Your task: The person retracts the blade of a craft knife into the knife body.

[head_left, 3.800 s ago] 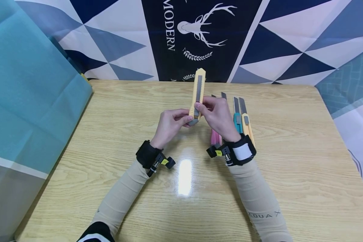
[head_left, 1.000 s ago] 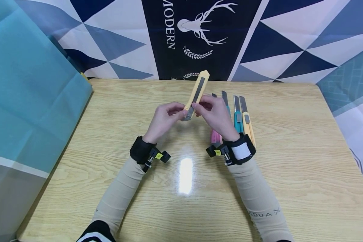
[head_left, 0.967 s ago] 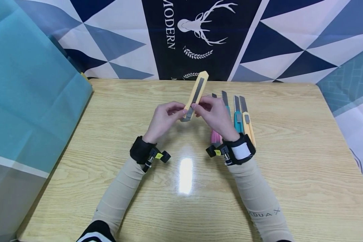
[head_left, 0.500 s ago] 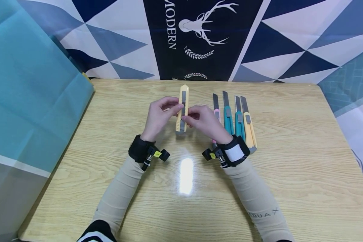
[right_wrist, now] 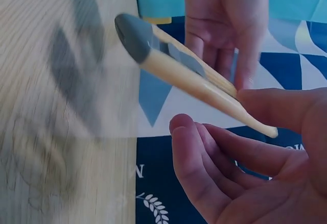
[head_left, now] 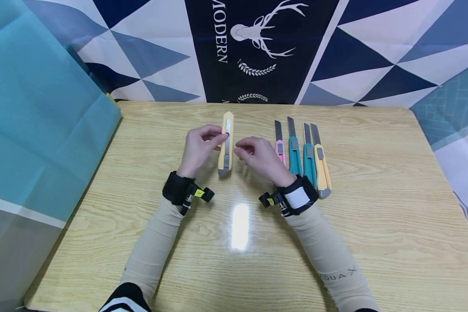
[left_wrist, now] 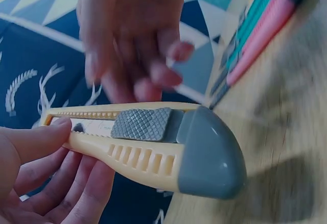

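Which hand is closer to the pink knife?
Right: the right hand is beside the pink knife, partly hiding it; the left hand is farther left, gripping a yellow knife.

I watched a glossy, light wood-grain table where, left to right, a slim pink plastic utility knife, a teal one, a second teal one and a pale-yellow one lay, grey blades extended toward the far edge.
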Demonstrator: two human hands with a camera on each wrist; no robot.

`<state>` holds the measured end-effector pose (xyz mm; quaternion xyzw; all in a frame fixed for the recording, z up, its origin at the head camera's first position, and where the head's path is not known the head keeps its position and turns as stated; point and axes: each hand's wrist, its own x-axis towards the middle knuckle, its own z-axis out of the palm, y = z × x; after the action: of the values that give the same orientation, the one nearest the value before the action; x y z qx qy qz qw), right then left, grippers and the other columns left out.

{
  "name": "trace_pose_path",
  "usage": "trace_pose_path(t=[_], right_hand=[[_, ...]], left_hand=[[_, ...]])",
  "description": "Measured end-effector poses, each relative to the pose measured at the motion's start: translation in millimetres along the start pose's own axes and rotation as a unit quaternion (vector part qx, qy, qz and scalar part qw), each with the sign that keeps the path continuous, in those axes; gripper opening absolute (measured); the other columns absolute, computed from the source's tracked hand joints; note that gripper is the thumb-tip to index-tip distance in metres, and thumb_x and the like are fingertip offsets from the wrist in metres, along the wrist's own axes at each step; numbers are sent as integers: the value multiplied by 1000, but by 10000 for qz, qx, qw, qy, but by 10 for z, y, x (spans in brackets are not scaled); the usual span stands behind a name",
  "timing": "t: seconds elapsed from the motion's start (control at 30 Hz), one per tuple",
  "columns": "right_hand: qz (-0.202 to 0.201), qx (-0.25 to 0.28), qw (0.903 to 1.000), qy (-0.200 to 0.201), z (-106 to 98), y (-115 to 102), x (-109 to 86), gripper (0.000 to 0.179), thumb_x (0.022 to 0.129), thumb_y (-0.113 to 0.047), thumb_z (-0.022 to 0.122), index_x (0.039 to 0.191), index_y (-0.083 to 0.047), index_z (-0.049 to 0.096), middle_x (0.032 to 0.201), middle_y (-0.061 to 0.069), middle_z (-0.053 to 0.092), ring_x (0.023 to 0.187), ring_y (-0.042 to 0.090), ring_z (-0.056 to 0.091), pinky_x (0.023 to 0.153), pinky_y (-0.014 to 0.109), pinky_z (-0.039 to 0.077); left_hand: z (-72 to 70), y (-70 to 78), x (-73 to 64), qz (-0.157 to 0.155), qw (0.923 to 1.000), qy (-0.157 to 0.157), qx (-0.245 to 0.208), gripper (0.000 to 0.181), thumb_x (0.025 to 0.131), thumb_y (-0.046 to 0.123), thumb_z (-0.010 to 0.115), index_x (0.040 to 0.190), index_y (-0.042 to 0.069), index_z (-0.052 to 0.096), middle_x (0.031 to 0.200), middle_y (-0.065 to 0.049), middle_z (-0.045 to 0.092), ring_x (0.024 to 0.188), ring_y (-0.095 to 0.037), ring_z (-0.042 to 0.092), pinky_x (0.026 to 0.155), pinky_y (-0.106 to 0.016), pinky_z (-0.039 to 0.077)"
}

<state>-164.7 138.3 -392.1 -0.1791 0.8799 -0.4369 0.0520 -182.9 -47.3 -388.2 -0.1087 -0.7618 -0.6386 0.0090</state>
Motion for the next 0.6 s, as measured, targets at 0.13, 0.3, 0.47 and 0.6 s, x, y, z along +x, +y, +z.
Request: trace_pose_path(t=[0.13,0.3,0.47,0.6], right_hand=[[59,-127,9999,101,-21,13,5,25,93,-17,57,109,1,63,88,8,65,74,13,57,60,31,52],[19,-217,9997,87,-44,35,13,23,93,-17,57,106,1,64,87,8,65,75,14,57,60,32,51],[107,-294,9995,39,-60,49,7,21,93,-17,57,105,-1,65,90,7,64,78,15,56,61,31,51],[165,-355,9992,39,-71,61,5,20,93,-17,57,103,-2,66,90,7,64,78,15,55,61,30,51]], left_hand=[[-141,-264,110,-263,9990,324,149,25,81,15,72,101,-1,67,86,-13,67,74,-24,62,66,-42,59],[-337,-431,170,-669,9952,584,406,23,80,12,73,97,-1,63,80,-12,68,67,-24,64,63,-42,60],[-483,-541,174,-1141,9862,494,1095,19,81,14,72,91,0,64,76,-11,66,62,-26,64,61,-39,60],[-535,-607,176,-1442,9762,451,1555,17,81,13,72,90,0,65,77,-12,66,61,-22,63,55,-30,59]])
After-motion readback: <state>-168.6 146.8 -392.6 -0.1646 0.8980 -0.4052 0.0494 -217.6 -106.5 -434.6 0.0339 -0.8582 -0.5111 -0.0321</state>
